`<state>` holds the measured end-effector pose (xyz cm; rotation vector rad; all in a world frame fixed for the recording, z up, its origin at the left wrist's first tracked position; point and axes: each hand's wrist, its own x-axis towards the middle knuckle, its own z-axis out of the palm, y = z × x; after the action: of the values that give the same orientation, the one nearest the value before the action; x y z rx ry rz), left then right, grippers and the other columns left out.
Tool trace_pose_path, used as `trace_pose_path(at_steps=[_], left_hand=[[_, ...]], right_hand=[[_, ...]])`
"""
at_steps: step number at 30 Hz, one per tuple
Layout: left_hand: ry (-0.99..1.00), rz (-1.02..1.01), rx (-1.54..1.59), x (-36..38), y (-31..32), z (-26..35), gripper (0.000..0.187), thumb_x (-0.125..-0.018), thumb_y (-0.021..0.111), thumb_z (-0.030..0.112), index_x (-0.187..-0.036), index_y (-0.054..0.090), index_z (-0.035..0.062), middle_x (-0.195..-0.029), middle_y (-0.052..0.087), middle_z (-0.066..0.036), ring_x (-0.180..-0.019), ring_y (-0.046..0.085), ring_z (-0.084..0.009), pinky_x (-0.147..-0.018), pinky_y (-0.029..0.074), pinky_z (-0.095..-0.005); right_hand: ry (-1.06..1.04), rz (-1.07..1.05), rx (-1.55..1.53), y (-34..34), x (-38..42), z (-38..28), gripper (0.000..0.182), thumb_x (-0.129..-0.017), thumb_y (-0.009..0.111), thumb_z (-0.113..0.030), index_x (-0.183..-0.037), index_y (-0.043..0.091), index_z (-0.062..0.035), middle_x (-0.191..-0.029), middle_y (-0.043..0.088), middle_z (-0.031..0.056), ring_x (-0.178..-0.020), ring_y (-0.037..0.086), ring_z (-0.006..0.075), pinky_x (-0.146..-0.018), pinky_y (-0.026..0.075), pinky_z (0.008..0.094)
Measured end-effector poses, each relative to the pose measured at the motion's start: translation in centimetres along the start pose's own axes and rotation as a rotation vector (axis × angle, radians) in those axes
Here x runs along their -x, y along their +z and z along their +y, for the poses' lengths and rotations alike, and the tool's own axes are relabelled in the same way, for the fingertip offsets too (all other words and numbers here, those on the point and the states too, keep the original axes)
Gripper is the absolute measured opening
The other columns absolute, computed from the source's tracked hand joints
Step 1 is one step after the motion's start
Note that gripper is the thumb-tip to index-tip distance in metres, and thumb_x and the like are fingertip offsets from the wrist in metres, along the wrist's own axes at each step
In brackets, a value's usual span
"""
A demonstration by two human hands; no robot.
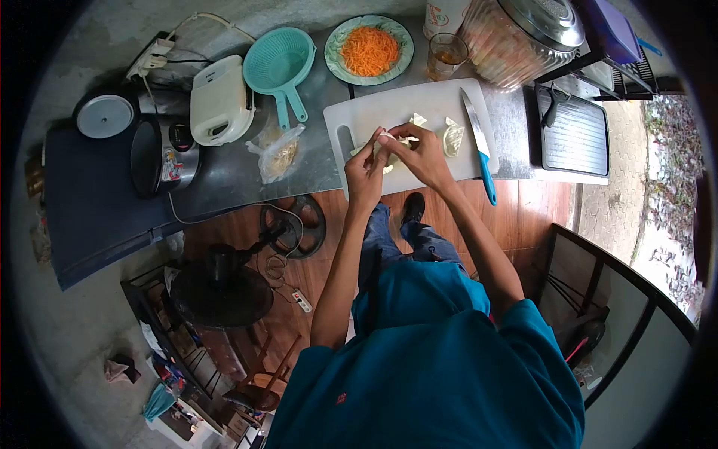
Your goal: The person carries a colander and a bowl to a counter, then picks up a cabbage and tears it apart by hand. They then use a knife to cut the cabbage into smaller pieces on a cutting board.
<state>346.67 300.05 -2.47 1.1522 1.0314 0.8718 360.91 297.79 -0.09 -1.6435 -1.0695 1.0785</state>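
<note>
Over the white cutting board (441,97), my left hand (363,175) and my right hand (425,159) meet, fingertips pinched together. Between them is a pale leafy piece (387,135) that looks like cabbage, mostly covered by the fingers. More pale cabbage pieces lie beneath and behind the hands. One cut cabbage wedge (452,138) sits apart, to the right of my right hand. Along the board's right side rests a knife (474,123), its blue handle past the near edge and its blade pointing away from me.
A plate of shredded carrot (369,51), a glass (446,57) and a large lidded jar (516,37) stand behind the board. Leftward are a plastic bag (278,156), a green colander (280,61) and a white appliance (222,101). A tray (574,135) lies at right.
</note>
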Motion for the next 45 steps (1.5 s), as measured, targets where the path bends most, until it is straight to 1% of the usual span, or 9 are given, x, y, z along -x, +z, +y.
trace_pose_path(at_steps=[11,16,20,25,32,34,37,42,45], left_hand=[[0.146,-0.046,-0.100,-1.3,-1.2,-0.3,0.039,-0.091,0.068,0.006,-0.127,0.059,-0.0050,-0.117,0.067,-0.011,-0.106,0.060,-0.0134,-0.092,0.050,-0.0267],[0.077,-0.078,-0.014,-2.3,-1.7,0.2,0.037,-0.091,0.067,0.007,-0.126,0.060,-0.0044,-0.117,0.067,-0.011,-0.106,0.060,-0.0120,-0.093,0.049,-0.0264],[0.054,-0.097,-0.023,-2.7,-2.2,0.3,0.037,-0.093,0.067,0.010,-0.126,0.060,-0.0047,-0.114,0.067,-0.010,-0.103,0.061,-0.0120,-0.091,0.049,-0.0259],[0.051,-0.009,0.036,-3.5,-2.2,-1.1,0.039,-0.096,0.064,0.022,-0.126,0.060,-0.0030,-0.112,0.066,-0.007,-0.098,0.060,-0.0103,-0.086,0.048,-0.0245],[-0.052,0.030,0.180,-4.9,-2.5,-2.6,0.035,-0.099,0.059,0.024,-0.120,0.062,-0.0027,-0.110,0.066,-0.007,-0.098,0.062,-0.0119,-0.086,0.049,-0.0268],[-0.149,0.114,0.367,-5.5,-2.6,-3.6,0.037,-0.100,0.055,0.028,-0.123,0.058,-0.0017,-0.118,0.062,-0.011,-0.107,0.062,-0.0202,-0.089,0.052,-0.0354],[-0.163,0.036,0.541,-5.9,-3.2,-3.7,0.035,-0.101,0.053,0.026,-0.122,0.057,-0.0023,-0.120,0.062,-0.015,-0.111,0.061,-0.0236,-0.092,0.052,-0.0381],[-0.103,0.104,0.324,-7.2,-2.6,-3.2,0.036,-0.100,0.056,0.021,-0.126,0.055,-0.0042,-0.122,0.061,-0.018,-0.111,0.062,-0.0247,-0.094,0.052,-0.0382],[-0.061,0.236,0.275,-8.5,-2.3,-3.4,0.037,-0.097,0.061,0.020,-0.123,0.057,-0.0052,-0.113,0.066,-0.013,-0.103,0.063,-0.0197,-0.089,0.053,-0.0315]], right_hand=[[-0.057,-0.087,0.066,0.1,-1.9,-1.1,0.043,-0.093,0.063,-0.035,-0.098,0.067,0.0079,-0.087,0.071,0.0190,-0.087,0.072,0.0276,-0.075,0.055,0.0361],[-0.149,-0.063,0.130,0.4,-2.8,0.0,0.042,-0.098,0.054,-0.034,-0.096,0.066,0.0071,-0.071,0.063,0.0221,-0.066,0.064,0.0303,-0.065,0.049,0.0386],[-0.138,-0.085,0.115,0.3,-3.4,0.3,0.041,-0.101,0.049,-0.030,-0.096,0.064,0.0070,-0.068,0.058,0.0239,-0.061,0.057,0.0333,-0.062,0.045,0.0404],[-0.172,-0.082,0.131,0.5,-3.8,0.3,0.040,-0.102,0.047,-0.030,-0.103,0.064,0.0061,-0.077,0.063,0.0253,-0.069,0.062,0.0370,-0.067,0.048,0.0412],[-0.199,-0.068,0.133,0.6,-5.5,1.5,0.038,-0.102,0.047,-0.029,-0.110,0.066,0.0028,-0.084,0.067,0.0232,-0.079,0.066,0.0389,-0.074,0.050,0.0410],[-0.204,-0.051,0.168,0.5,-6.0,1.8,0.038,-0.101,0.048,-0.030,-0.111,0.066,0.0015,-0.085,0.068,0.0230,-0.079,0.067,0.0374,-0.074,0.050,0.0417],[-0.109,-0.071,0.112,0.1,-6.7,2.3,0.037,-0.101,0.048,-0.030,-0.111,0.067,0.0009,-0.089,0.068,0.0228,-0.083,0.068,0.0363,-0.077,0.051,0.0421],[-0.124,-0.019,0.110,0.3,-7.2,3.1,0.043,-0.097,0.055,-0.037,-0.118,0.063,-0.0002,-0.099,0.069,0.0222,-0.090,0.067,0.0380,-0.080,0.052,0.0415],[-0.123,0.078,0.195,0.6,-7.6,3.2,0.053,-0.093,0.060,-0.043,-0.124,0.058,-0.0002,-0.105,0.068,0.0203,-0.096,0.067,0.0352,-0.085,0.051,0.0411]])
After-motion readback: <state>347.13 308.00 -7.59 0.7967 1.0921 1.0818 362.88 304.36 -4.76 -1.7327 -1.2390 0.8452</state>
